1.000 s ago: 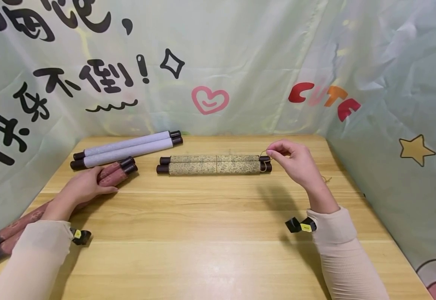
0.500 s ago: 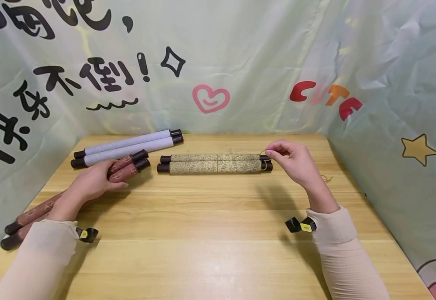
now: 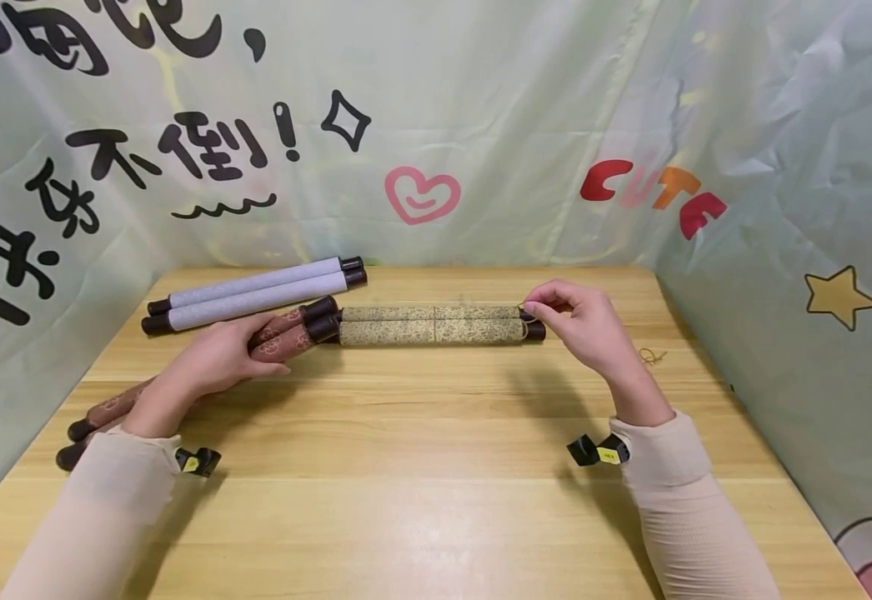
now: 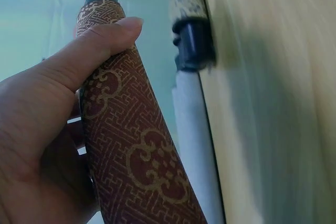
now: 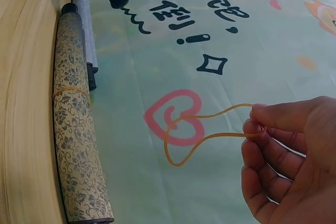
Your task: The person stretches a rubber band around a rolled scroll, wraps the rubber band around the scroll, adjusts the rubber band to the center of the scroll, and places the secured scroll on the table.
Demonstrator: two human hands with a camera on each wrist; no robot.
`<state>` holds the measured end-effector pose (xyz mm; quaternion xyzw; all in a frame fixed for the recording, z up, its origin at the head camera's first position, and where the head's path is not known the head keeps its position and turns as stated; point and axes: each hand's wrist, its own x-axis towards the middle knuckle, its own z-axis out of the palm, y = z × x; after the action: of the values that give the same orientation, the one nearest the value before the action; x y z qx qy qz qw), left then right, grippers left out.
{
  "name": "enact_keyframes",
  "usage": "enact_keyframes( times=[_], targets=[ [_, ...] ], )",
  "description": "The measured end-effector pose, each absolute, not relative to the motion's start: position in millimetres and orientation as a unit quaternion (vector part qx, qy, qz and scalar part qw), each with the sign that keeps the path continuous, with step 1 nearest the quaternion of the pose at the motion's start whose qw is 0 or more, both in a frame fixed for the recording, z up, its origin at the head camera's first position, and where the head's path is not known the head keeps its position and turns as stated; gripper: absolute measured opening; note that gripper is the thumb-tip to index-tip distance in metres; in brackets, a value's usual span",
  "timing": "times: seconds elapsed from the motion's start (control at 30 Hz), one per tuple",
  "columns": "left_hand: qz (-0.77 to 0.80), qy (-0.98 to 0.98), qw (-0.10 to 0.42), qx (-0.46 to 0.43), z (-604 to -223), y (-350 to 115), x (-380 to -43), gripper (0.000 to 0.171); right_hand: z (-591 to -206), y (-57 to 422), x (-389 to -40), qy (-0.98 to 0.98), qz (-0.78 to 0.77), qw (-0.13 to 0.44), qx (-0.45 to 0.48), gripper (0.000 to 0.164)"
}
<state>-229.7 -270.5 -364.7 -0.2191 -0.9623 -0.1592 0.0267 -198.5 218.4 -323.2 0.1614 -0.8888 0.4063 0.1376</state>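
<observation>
My left hand (image 3: 214, 358) grips a dark red patterned scroll (image 3: 282, 343), rolled from both ends into two parallel rolls with black knobs. In the left wrist view the thumb lies across its brocade (image 4: 152, 166). The scroll slants, its far knobs overlapping the left end of a yellow floral scroll (image 3: 391, 333) in the head view. That yellow scroll lies on the table with a thin rubber band (image 5: 71, 92) around its middle. My right hand (image 3: 582, 329), above its right end, pinches a loose yellow rubber band (image 5: 223, 134) between thumb and fingers; the loop hangs slack.
A pale lavender scroll (image 3: 256, 297), also a double roll, lies at the back left of the wooden table (image 3: 421, 433). More thin yellow bands (image 3: 652, 357) lie to the right of my right wrist. Printed fabric (image 3: 511, 125) walls in the back and sides.
My left hand has carried the red scroll rightward and slightly away from me, toward the yellow scroll. My right hand keeps its pinch on the rubber band and has hardly moved.
</observation>
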Motion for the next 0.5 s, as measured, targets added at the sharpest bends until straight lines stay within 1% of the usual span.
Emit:
enact_keyframes(
  times=[0.1,0.33,0.5],
  targets=[
    [-0.165,-0.96,0.028,-0.226,-361.2,-260.0,-229.0,0.073,-323.5,216.3,-198.2,-0.889,0.407,0.132,0.164,0.015],
    [-0.167,-0.958,0.02,-0.23,-352.7,-236.6,-228.9,0.081,-324.4,211.9,-196.3,-0.886,0.41,0.125,0.175,0.012],
    [-0.176,-0.955,0.015,-0.239,-349.0,-217.8,-230.6,0.082,-324.1,208.1,-193.8,-0.884,0.411,0.124,0.185,0.009]
  ],
)
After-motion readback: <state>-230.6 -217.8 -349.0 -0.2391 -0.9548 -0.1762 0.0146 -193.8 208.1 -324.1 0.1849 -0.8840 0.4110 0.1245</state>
